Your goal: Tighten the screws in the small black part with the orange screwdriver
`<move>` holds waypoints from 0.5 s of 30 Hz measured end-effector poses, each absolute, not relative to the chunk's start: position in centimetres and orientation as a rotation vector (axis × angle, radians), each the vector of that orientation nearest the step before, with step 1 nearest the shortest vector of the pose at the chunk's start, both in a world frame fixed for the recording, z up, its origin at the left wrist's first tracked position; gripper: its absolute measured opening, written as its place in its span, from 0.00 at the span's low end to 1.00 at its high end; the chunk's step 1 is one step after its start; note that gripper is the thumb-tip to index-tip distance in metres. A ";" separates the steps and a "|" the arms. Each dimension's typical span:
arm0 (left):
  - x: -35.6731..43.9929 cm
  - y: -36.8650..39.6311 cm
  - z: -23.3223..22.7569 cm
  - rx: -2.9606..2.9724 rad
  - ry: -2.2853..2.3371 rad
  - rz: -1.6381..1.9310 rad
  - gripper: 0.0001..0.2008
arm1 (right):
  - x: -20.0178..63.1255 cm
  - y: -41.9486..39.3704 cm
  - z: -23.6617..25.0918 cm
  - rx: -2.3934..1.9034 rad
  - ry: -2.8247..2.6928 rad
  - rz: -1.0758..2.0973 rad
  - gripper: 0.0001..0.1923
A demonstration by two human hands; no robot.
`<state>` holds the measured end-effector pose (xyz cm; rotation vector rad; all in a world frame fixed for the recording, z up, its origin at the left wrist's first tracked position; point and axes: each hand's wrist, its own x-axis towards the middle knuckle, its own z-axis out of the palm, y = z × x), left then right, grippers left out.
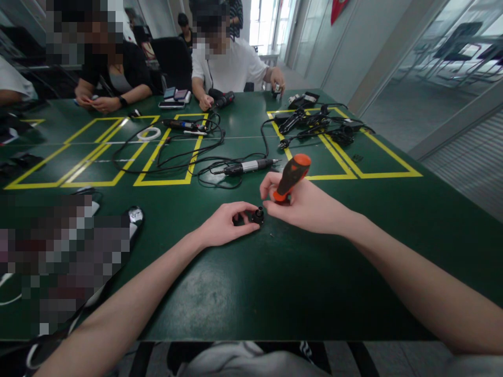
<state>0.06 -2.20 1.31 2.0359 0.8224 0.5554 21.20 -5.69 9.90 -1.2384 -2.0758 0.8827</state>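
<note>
In the middle of the green table (251, 293), my left hand (226, 224) pinches a small round black part (258, 215) between thumb and fingers. A short metallic piece stands up from its top. My right hand (302, 207) is wrapped round a screwdriver (294, 175) with an orange and dark grey handle, tilted with its butt end up. Its blade is hidden behind my fingers, and I cannot tell whether the tip touches the black part. A tiny screw-like bit (271, 235) lies on the table just below the two hands.
Beyond my hands lies a corded pen-shaped power tool (247, 167). Tangled black cables and adapters (314, 123) sit at the back right. A white tape ring (148, 134) is back left. Blurred devices (90, 246) occupy the left. Co-workers sit opposite, one gripping a drill (222, 99).
</note>
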 end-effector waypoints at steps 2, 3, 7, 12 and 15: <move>0.1 -2.2 1.3 2.031 0.822 0.555 0.18 | 21.2 -5.7 9.9 -1.255 -2.099 0.856 0.05; 0.1 -2.2 1.4 2.030 0.822 0.555 0.18 | 21.3 -5.7 9.9 -1.256 -2.103 0.858 0.05; 0.1 -2.3 1.4 2.028 0.827 0.551 0.17 | 21.3 -5.8 10.1 -1.234 -2.077 0.909 0.09; 0.1 -2.3 1.3 2.033 0.828 0.553 0.18 | 21.2 -5.8 10.0 -1.246 -2.066 0.940 0.09; 0.1 -2.2 1.2 2.044 0.829 0.549 0.18 | 21.2 -5.8 9.8 -1.254 -2.026 0.965 0.05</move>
